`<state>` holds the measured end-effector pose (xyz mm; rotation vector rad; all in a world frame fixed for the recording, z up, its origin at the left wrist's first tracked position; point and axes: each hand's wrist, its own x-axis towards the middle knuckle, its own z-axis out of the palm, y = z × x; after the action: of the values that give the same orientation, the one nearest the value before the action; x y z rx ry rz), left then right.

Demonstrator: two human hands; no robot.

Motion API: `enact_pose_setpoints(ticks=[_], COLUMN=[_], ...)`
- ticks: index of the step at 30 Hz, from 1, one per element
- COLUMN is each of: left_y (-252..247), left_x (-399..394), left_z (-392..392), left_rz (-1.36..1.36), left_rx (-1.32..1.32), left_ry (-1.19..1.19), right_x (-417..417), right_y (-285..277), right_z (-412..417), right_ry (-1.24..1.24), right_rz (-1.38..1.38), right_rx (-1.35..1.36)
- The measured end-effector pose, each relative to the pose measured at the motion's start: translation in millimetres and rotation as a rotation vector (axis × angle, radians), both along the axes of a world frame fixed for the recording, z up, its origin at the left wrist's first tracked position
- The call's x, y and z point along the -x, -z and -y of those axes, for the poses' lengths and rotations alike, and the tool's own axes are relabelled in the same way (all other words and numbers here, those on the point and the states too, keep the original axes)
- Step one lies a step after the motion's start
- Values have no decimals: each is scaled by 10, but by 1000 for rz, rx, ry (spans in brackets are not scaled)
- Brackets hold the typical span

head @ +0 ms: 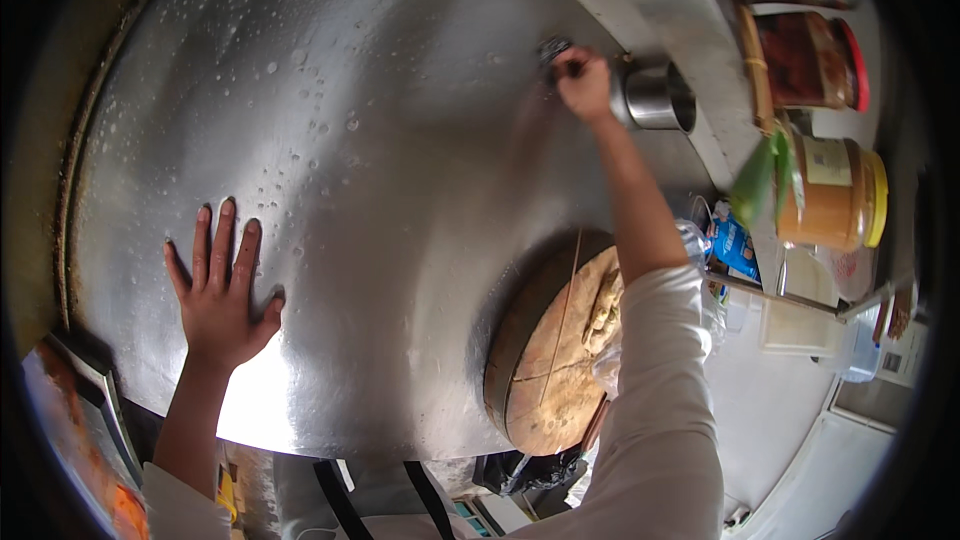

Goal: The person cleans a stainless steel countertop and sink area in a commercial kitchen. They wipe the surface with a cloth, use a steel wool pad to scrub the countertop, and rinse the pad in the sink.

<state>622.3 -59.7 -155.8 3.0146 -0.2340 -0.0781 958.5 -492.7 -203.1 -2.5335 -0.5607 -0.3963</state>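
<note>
My left hand (223, 307) lies flat with spread fingers on a wet stainless steel worktop (390, 240) dotted with water drops. Towards the back of the worktop, my right hand (585, 82) is closed around a dark, shiny scrubber (554, 51), perhaps steel wool, pressed near the surface; it is blurred. Right beside that hand a steel cup (660, 97) lies or stands by the rear ledge. A round wooden chopping board (559, 382), cracked, sits under my right forearm, with a thin stick and some pale knobbly food (604, 307) on it, partly hidden by my sleeve.
On the shelf at the right are a red-lidded jar (806, 60), a yellow-lidded jar (829, 191) and a green leafy piece (752, 184). A blue packet (733, 244) lies near a metal rail (780, 296). A black plastic bag (529, 471) hangs below the front edge.
</note>
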Motion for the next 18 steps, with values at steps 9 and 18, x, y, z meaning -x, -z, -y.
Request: enact_pose_setpoints(ticks=[9, 18], left_y=[-4, 22], left_x=[-9, 27], left_z=[-2, -67], left_rz=[-21, -29], left_rx=[2, -27], left_ry=[11, 2], right_x=[-144, -597], right_y=[-26, -136], right_z=[-78, -576], right_ry=[67, 400], right_rz=[-11, -14], right_rx=[-1, 173])
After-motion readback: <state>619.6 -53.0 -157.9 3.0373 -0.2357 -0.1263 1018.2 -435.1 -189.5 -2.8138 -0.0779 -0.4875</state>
